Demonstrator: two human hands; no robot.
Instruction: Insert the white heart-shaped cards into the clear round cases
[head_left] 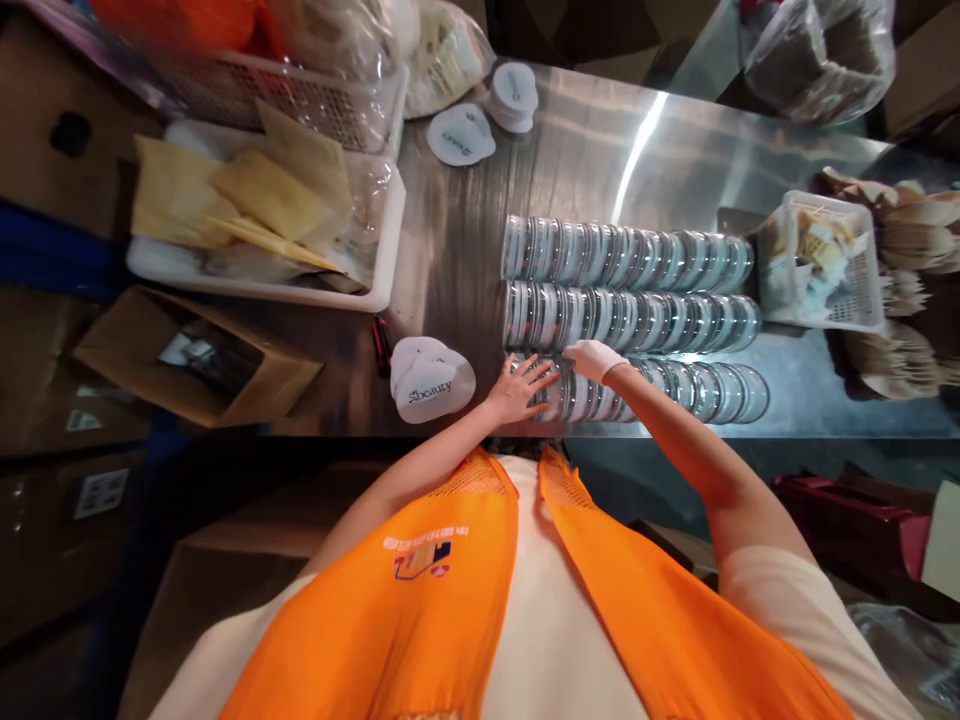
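Three rows of clear round containers stand on edge, packed side by side: a back row (626, 255), a middle row (637, 318) and a front row (675, 388). White material shows inside many of them. My left hand (523, 388) is bare, with its fingers spread over the left end of the front row. Close beside it, my right hand (596, 360) wears a white glove. Its fingers are drawn together at the front row's upper edge, near the middle row. What they grip, if anything, is hidden.
White printed discs (433, 382) lie left of my left hand, near a red-and-black cutter (381, 345). More discs (461, 135) lie farther back. A white tray (394, 235) holds yellowish envelopes. A white basket (862, 260) stands at right. An open carton (285, 385) sits at left.
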